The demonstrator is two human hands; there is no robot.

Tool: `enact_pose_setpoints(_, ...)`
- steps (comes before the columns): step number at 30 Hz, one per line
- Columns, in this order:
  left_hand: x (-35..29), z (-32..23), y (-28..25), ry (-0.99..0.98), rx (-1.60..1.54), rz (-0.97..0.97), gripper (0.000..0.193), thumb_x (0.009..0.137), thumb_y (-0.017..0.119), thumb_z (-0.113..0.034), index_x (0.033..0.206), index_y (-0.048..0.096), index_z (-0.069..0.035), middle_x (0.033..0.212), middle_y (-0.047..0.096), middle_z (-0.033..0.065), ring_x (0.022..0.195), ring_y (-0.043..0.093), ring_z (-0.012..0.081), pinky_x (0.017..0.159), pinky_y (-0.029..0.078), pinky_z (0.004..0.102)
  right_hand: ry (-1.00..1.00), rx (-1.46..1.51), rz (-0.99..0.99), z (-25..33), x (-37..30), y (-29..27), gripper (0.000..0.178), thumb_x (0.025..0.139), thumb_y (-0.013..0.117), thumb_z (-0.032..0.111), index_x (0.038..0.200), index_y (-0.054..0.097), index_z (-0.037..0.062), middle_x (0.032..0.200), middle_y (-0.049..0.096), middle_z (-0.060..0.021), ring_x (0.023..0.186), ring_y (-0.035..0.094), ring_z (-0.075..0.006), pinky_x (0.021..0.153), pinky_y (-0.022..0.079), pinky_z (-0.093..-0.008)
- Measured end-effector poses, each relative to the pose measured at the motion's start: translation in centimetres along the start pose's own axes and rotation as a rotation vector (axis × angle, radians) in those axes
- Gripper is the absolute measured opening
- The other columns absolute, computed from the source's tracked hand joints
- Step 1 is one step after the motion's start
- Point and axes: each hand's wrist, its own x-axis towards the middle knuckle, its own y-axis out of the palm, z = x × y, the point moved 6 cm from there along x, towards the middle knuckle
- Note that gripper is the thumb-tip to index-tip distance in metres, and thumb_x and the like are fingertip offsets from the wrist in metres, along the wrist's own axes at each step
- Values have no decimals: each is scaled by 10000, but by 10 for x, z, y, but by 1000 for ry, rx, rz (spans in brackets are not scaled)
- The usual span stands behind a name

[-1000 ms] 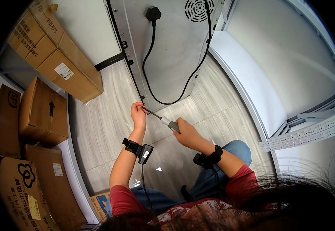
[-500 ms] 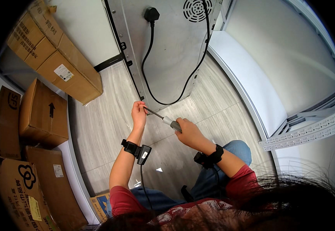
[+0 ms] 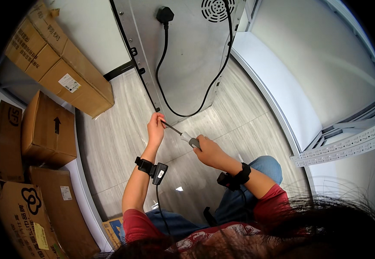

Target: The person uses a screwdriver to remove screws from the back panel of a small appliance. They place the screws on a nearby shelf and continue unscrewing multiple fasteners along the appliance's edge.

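My right hand (image 3: 208, 151) is closed round the grey handle of a screwdriver (image 3: 189, 139). Its dark shaft slants up and left to the fingers of my left hand (image 3: 156, 126). Those left fingers are pinched together at the shaft's tip, beside the lower corner of a grey metal cabinet (image 3: 185, 69). Whether they hold the tip or some small part there is too small to make out. A black plug (image 3: 165, 15) sits in the cabinet's panel, and its black cord (image 3: 158, 73) hangs in a loop above my hands. Both my wrists carry black strapped devices.
Cardboard boxes (image 3: 73, 84) stand along the left, some on a white shelf (image 3: 81, 185). To the right is a white shelving frame (image 3: 278, 82) with a perforated metal upright (image 3: 338, 146). Under my hands is a light wood-look floor (image 3: 118, 125). A round vent (image 3: 217, 9) shows high on the cabinet.
The right hand and screwdriver have shifted slightly left. The left hand stays at the tool's tip. The whole view has moved a little, so the cabinet sits slightly higher and further left.
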Motion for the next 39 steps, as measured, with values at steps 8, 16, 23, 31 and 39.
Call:
enact_pose_setpoints(8,6,-5,-5,-2,-167,-53,346,829,283,74,1124,440,-16,925,560,99,621,514,110,581,446,242,12,89,16,4,1,3,277,854,495,164,990,398,-57,992,497,-283,866,519,-445,747,420,-477)
enact_pose_setpoints(16,3,1,-6,-52,-221,-115,220,869,345,38,1036,479,-12,853,572,65,591,514,78,519,442,221,34,115,29,7,0,4,275,860,494,161,998,399,-57,990,495,-281,859,521,-432,743,418,-469)
enact_pose_setpoints(23,3,-4,-4,-57,-189,-106,164,873,378,33,924,532,11,835,591,69,600,521,83,531,432,215,31,113,26,9,0,3,269,861,488,159,987,396,-59,985,493,-284,853,519,-437,740,417,-473)
enact_pose_setpoints(31,2,-5,-1,-40,-197,-73,166,878,381,32,958,526,22,853,602,85,601,536,91,527,430,214,15,92,-3,1,3,8,285,839,510,157,980,393,-62,986,493,-290,854,519,-443,740,423,-481)
enact_pose_setpoints(39,0,-12,7,-17,-144,-4,182,903,375,-9,1020,512,14,912,608,86,624,540,93,545,431,216,-12,46,-19,-9,6,15,284,828,529,148,1030,427,-25,987,512,-276,859,524,-441,748,427,-474)
